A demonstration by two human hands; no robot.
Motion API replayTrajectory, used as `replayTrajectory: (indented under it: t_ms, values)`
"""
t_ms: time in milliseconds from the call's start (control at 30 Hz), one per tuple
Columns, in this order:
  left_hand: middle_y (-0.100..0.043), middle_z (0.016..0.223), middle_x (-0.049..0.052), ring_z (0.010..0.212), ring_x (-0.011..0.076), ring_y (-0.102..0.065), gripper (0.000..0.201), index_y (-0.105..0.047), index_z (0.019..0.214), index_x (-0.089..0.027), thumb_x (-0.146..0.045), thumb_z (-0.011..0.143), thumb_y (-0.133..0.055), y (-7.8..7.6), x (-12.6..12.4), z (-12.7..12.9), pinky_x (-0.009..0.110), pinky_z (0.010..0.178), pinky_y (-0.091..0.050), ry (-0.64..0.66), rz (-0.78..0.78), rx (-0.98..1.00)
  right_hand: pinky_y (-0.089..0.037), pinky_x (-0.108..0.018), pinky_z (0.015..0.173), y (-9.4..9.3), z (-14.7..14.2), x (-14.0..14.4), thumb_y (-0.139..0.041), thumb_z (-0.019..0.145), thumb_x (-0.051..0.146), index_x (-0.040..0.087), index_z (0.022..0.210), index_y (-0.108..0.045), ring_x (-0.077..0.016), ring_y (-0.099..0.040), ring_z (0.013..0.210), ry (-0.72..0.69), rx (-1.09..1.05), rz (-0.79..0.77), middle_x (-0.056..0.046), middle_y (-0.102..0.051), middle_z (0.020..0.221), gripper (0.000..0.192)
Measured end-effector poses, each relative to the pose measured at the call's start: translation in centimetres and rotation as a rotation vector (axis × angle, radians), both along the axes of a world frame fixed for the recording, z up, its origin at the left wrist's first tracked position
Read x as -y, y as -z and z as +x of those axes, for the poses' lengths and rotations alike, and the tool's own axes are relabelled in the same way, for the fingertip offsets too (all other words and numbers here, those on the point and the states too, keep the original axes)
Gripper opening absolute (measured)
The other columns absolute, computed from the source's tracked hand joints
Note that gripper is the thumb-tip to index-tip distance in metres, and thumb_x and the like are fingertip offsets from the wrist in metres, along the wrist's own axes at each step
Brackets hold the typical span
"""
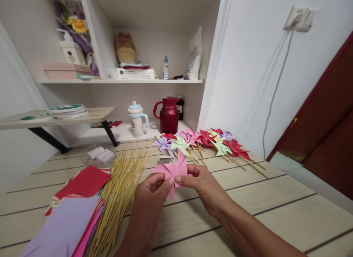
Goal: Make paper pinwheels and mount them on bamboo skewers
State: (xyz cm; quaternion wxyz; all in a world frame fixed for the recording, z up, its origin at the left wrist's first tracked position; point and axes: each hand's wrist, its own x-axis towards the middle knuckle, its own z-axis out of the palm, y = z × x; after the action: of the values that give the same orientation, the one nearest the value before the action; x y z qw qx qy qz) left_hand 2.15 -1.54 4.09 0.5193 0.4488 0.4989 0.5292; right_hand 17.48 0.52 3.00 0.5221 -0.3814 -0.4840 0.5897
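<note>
A pink paper pinwheel (174, 170) is held up over the table between my two hands, its blades folded in toward the middle. My left hand (154, 190) pinches it from the left, thumb near the centre. From the right, my right hand (200, 183) grips it with the thumb on the front and the fingers behind. No stick shows on this pinwheel. Just behind it lies a small grey box (164, 160), partly covered by the paper.
Finished pinwheels on sticks (205, 139) lie at the back right. Left of my hands are a heap of thin sticks (121, 190), purple paper sheets (63, 220) and red sheets (85, 181). A red jug (169, 115) and a handled cup (136, 120) stand behind, below a shelf (124, 81).
</note>
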Motion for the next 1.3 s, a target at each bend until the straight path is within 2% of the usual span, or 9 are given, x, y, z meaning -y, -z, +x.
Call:
replayTrajectory:
  t_ms: [267, 367, 433, 567, 700, 800, 1000, 1100, 1300]
  values:
    - [-0.074, 0.071, 0.005, 0.072, 0.0191, -0.063, 0.026, -0.075, 0.070, -0.016, -0.041, 0.064, -0.078, 0.0, 0.4, -0.1, 0.027, 0.070, -0.046, -0.071, -0.009, -0.104, -0.047, -0.029, 0.070, 0.0, -0.4, 0.6, -0.083, 0.064, 0.031, 0.015, 0.079, -0.075, -0.0158, -0.061, 0.067, -0.021, 0.040, -0.016, -0.003, -0.071, 0.072, 0.024]
    - [-0.071, 0.068, 0.003, 0.072, 0.0192, -0.062, 0.024, -0.074, 0.067, -0.017, -0.041, 0.065, -0.077, 0.3, 0.4, -0.2, 0.027, 0.069, -0.045, -0.078, 0.005, -0.112, -0.046, -0.027, 0.068, 0.1, -0.5, 0.6, -0.080, 0.069, 0.031, 0.016, 0.077, -0.071, -0.0146, -0.060, 0.067, -0.022, 0.071, 0.036, -0.001, -0.068, 0.072, 0.020]
    - [-0.070, 0.068, 0.003, 0.070, 0.0187, -0.061, 0.025, -0.074, 0.068, -0.017, -0.041, 0.066, -0.076, 0.5, 0.3, -0.4, 0.027, 0.068, -0.045, -0.082, -0.006, -0.068, -0.046, -0.027, 0.070, 0.0, -0.5, 0.7, -0.079, 0.070, 0.029, 0.018, 0.085, -0.067, -0.0154, -0.061, 0.073, -0.014, 0.088, 0.107, 0.000, -0.068, 0.079, 0.022]
    - [-0.068, 0.066, 0.002, 0.066, 0.0185, -0.059, 0.029, -0.071, 0.067, -0.017, -0.045, 0.067, -0.075, 0.9, 0.0, -0.8, 0.028, 0.065, -0.044, -0.093, -0.027, -0.010, -0.048, -0.032, 0.082, -0.2, -0.5, 0.9, -0.080, 0.070, 0.026, 0.025, 0.102, -0.053, -0.0199, -0.062, 0.092, 0.097, 0.170, 0.258, -0.001, -0.067, 0.099, 0.042]
    - [-0.065, 0.066, 0.002, 0.067, 0.0174, -0.056, 0.030, -0.069, 0.067, -0.016, -0.046, 0.068, -0.074, 1.0, -0.2, -1.0, 0.028, 0.067, -0.043, -0.125, -0.018, 0.000, -0.040, -0.040, 0.099, -0.5, -0.4, 1.2, -0.079, 0.073, 0.027, 0.025, 0.088, -0.052, -0.0247, -0.054, 0.115, 0.220, 0.347, 0.475, -0.005, -0.059, 0.117, 0.031]
    - [-0.062, 0.064, 0.000, 0.065, 0.0150, -0.052, 0.030, -0.068, 0.063, -0.016, -0.045, 0.068, -0.073, 0.7, 0.0, -0.8, 0.026, 0.065, -0.041, -0.144, -0.012, 0.015, -0.035, -0.043, 0.105, -0.6, -0.3, 1.4, -0.079, 0.074, 0.029, 0.024, 0.080, -0.059, -0.0274, -0.048, 0.124, 0.232, 0.508, 0.531, -0.006, -0.053, 0.124, 0.021]
    - [-0.062, 0.061, -0.001, 0.063, 0.0150, -0.050, 0.028, -0.067, 0.061, -0.017, -0.044, 0.065, -0.075, 0.0, 0.7, -0.4, 0.025, 0.063, -0.040, -0.115, -0.044, 0.048, -0.038, -0.043, 0.102, -0.5, -0.4, 1.3, -0.080, 0.072, 0.029, 0.024, 0.075, -0.066, -0.0284, -0.050, 0.120, 0.239, 0.553, 0.525, -0.007, -0.055, 0.119, 0.015]
    - [-0.066, 0.064, 0.001, 0.069, 0.0178, -0.056, 0.027, -0.071, 0.063, -0.018, -0.045, 0.063, -0.076, -0.3, 0.9, -0.2, 0.026, 0.067, -0.043, -0.099, -0.053, 0.075, -0.039, -0.043, 0.100, -0.4, -0.4, 1.2, -0.076, 0.077, 0.032, 0.023, 0.069, -0.066, -0.0275, -0.053, 0.115, 0.235, 0.530, 0.514, -0.007, -0.059, 0.112, 0.015]
    - [-0.069, 0.069, 0.003, 0.072, 0.0189, -0.058, 0.031, -0.075, 0.068, -0.017, -0.045, 0.056, -0.082, -0.5, 1.0, -0.1, 0.028, 0.070, -0.045, -0.116, -0.095, 0.118, -0.039, -0.039, 0.098, -0.4, -0.5, 1.1, -0.070, 0.082, 0.031, 0.022, 0.070, -0.062, -0.0241, -0.056, 0.107, 0.189, 0.484, 0.482, -0.005, -0.060, 0.106, 0.017]
